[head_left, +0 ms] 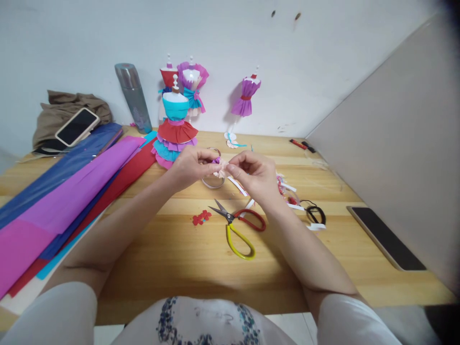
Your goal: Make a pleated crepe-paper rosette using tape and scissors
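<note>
Between my two hands, above the wooden table, is a small gathered piece of pale pink and purple crepe paper point(221, 170). My left hand point(194, 165) pinches its purple side between thumb and fingers. From the other side, my right hand point(251, 172) grips the pale edge with thumb and forefinger. Behind the paper, a roll of tape point(212, 181) is partly hidden. Below my hands lie scissors point(230, 219) with one red and one yellow handle, blades apart. Small red paper pieces point(201, 218) rest left of the blades.
Miniature dress forms point(175, 108) in crepe-paper dresses stand at the back, with another point(246, 97) farther right. Long crepe sheets point(82, 191) cover the left side, near a bottle point(133, 98) and a phone point(77, 127). Scraps point(287, 189), a black band point(316, 214) and another phone point(388, 238) lie right.
</note>
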`<action>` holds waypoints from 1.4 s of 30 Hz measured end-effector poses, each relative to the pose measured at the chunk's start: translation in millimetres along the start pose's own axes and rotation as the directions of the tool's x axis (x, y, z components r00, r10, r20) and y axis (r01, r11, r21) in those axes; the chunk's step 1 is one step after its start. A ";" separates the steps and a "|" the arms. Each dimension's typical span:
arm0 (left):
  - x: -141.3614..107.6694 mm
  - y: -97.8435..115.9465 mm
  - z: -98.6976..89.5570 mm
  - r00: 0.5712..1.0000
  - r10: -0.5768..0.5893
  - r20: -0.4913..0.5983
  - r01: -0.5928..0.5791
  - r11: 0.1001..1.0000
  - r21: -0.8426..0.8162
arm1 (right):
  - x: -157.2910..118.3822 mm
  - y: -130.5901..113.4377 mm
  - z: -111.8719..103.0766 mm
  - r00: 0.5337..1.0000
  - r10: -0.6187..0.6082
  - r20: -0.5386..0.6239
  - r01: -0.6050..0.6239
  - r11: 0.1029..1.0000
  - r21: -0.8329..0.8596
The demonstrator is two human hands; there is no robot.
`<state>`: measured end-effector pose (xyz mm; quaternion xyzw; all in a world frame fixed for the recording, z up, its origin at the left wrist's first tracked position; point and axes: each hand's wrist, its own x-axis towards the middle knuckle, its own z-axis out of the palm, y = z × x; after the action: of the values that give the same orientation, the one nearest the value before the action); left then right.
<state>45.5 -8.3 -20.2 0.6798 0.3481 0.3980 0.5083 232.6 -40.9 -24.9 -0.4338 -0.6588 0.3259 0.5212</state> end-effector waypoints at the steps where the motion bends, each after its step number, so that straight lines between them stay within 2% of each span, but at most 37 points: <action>1: 0.4 -0.1 -0.3 1.000 -0.004 0.004 0.004 1.000 -0.025 | 0.3 -0.6 -0.5 1.000 0.001 -0.003 -0.001 1.000 0.011; 12: 0.1 4.5 -1.1 0.996 -0.088 -0.006 0.088 0.993 -0.085 | 2.4 6.4 -1.4 0.998 0.032 0.053 -0.029 0.998 -0.047; 20: 0.5 6.0 0.1 0.990 -0.113 0.084 0.125 0.981 -0.147 | 1.6 3.3 0.1 0.999 0.033 0.027 -0.032 0.999 -0.017; 27: 1.2 1.4 -4.1 0.990 -0.134 0.038 0.138 0.983 -0.122 | 3.0 3.5 -1.3 0.998 0.033 0.059 -0.030 0.998 -0.048; 30: 1.8 -1.4 -3.6 0.992 -0.114 0.060 0.120 0.986 -0.112 | 3.0 3.4 -1.6 0.999 0.035 0.012 -0.035 0.999 -0.015; 33: 2.6 -5.3 -0.8 0.996 -0.040 0.083 0.048 0.994 -0.095 | 1.8 3.2 -0.2 0.999 0.027 -0.022 -0.027 1.000 -0.002; 37: 2.2 -11.1 2.8 0.996 0.059 0.061 -0.059 0.998 0.013 | -0.2 2.9 2.1 1.000 0.006 0.023 -0.005 1.000 -0.024; 42: 1.8 -14.0 1.8 0.995 0.090 0.030 -0.093 0.990 0.102 | 0.8 4.8 -1.6 0.996 0.013 0.084 -0.005 0.996 -0.092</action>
<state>47.0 -4.2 -33.7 0.7254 0.3302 0.3937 0.4580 235.2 -38.3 -28.4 -0.4463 -0.6925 0.3156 0.4709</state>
